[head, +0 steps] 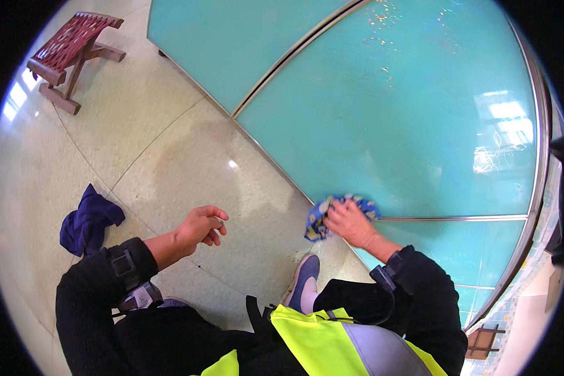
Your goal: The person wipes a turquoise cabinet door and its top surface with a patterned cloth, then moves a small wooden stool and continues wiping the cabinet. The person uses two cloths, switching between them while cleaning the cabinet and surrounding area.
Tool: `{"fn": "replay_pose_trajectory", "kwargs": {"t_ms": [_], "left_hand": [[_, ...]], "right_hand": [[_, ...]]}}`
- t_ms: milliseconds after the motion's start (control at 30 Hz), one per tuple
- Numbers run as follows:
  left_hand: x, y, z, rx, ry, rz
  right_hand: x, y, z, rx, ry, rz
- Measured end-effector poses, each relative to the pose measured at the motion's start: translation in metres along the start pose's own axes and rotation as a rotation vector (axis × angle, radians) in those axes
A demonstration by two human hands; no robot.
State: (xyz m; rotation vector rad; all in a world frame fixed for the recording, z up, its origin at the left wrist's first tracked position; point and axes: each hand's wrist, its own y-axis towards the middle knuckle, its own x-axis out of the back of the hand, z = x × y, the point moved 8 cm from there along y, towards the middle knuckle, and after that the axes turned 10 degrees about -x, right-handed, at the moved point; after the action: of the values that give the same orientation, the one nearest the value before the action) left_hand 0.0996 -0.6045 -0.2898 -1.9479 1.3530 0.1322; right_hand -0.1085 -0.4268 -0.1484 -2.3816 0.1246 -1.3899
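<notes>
My right hand (350, 223) holds a blue patterned cloth (317, 222) against the lower edge of a glossy turquoise panel (357, 141) framed with metal strips. The palm side of that hand and part of the cloth are hidden under the fingers. My left hand (207, 226) is held over the tiled floor with its fingers loosely curled and apart, nothing in it. A crumpled dark blue cloth (88, 221) lies on the floor to the left of it.
A folding stool (70, 42) with a woven red seat stands at the upper left on the tiled floor (136, 103). A metal trim strip (451, 218) crosses the panels. My shoe (305, 279) is near the panel's edge. A small wooden item (484, 343) is at the lower right.
</notes>
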Motion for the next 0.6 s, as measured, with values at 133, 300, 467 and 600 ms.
{"fn": "replay_pose_trajectory", "kwargs": {"t_ms": [133,300,467,600], "left_hand": [[0.003,-0.003,-0.004,-0.006,0.003,-0.046],[-0.008,0.004,-0.002,-0.011,0.013,0.011],[-0.005,0.009,0.004,0.032,0.016,-0.011],[-0.010,0.013,0.010,0.075,0.028,0.005]], "right_hand": [[0.132,0.010,-0.069,-0.251,-0.134,-0.441],[0.282,-0.064,-0.151,-0.541,-0.477,-0.699],[0.310,-0.166,-0.169,-0.657,-0.788,-0.979],[0.253,-0.197,-0.174,-0.691,-0.455,-0.947]]}}
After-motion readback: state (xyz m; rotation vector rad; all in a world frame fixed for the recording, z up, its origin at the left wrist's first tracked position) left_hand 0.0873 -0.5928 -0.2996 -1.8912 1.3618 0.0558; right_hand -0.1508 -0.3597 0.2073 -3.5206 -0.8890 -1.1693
